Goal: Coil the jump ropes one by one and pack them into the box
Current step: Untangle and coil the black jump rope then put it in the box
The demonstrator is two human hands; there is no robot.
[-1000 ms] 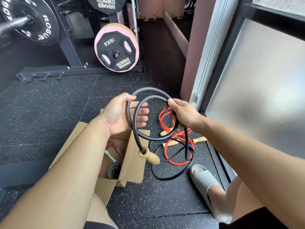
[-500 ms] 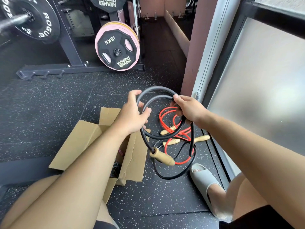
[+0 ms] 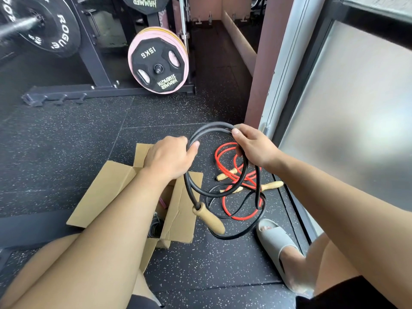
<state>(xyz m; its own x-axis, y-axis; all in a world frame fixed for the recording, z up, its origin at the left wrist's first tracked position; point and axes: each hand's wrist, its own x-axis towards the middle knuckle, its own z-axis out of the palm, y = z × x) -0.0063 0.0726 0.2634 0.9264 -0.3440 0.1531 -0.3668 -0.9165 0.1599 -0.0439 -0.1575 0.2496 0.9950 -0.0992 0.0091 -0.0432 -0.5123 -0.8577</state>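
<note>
Speckled black rubber floor point(image 3: 66, 152) of a gym corner.
An open cardboard box point(image 3: 107, 192) lies below-left of the grip; the red jump rope point(image 3: 238, 218) sprawls below-right, with the black jump rope point(image 3: 236, 237) trailing slack over it and a grey slide point(image 3: 274, 239) nearer.

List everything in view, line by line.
black jump rope: one, black, partly coiled, held up, tail on floor
red jump rope: one, red, loose on floor
wooden handles: four, tan, one hanging from coil, three on floor
cardboard box: one, brown, open on floor, left of red jump rope
weight plates: several, black, some pink-rimmed, on rack behind
slipper: one, pale grey, worn, lower right
left grip: one, bare, holds coil's left side
right grip: one, bare, pinches coil's top right
</note>
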